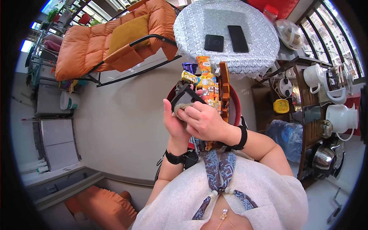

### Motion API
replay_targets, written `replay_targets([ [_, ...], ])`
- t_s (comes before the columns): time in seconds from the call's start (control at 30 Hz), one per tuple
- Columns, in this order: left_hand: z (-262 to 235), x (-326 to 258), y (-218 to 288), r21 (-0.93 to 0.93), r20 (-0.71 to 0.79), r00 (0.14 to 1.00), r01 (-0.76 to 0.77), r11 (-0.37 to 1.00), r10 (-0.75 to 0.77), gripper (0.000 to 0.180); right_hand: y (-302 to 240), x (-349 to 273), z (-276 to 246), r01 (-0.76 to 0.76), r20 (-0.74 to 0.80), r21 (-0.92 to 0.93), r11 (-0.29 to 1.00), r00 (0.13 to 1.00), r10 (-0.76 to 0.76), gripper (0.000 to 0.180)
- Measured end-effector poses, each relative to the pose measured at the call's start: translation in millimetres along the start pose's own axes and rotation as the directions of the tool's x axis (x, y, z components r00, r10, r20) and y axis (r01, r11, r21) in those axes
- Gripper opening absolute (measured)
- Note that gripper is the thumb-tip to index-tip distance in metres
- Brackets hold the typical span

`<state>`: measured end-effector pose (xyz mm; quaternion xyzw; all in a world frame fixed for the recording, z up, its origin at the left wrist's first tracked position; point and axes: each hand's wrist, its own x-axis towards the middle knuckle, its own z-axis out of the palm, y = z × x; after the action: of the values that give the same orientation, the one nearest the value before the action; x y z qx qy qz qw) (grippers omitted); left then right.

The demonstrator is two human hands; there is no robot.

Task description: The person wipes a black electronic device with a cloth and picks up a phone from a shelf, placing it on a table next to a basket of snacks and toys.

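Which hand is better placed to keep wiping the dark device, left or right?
Right. The right hand presses the grey-brown cloth against the dark flat device; the left hand grips the device from below, likely steadying it.

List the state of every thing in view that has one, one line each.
left hand: closed around the dark flat device, holding it up
right hand: pressing a grey-brown cloth against the device
dark flat device: held tilted, screen dark
grey-brown cloth: bunched under the fingers
two dark devices on the round table: lying flat, screens dark
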<state>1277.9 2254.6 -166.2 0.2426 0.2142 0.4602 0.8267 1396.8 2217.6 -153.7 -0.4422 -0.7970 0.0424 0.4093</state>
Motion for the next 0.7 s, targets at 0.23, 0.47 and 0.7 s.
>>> replay_targets([
  [0.23, -3.4, -3.3, 3.4, 0.029, 0.018, 0.998, 0.063, 0.998, -0.064, 0.087, 10.5, -5.0, -8.8, 0.116, 0.079, 0.189, 0.975, 0.988, -0.133, 0.037],
  [0.47, 8.2, -0.4, 4.9, -0.001, 0.041, 0.997, -0.071, 0.997, 0.071, 0.081, 3.2, 6.3, -20.2, -0.456, -0.041, 0.646, 0.612, 0.78, 0.624, 0.032],
  [0.7, -6.0, -7.7, -9.0, 0.163, 0.142, 0.979, -0.172, 0.971, 0.149, 0.084, -1.5, 16.6, -4.9, -0.318, -0.112, 0.299, 0.9, 0.925, 0.364, 0.031],
])
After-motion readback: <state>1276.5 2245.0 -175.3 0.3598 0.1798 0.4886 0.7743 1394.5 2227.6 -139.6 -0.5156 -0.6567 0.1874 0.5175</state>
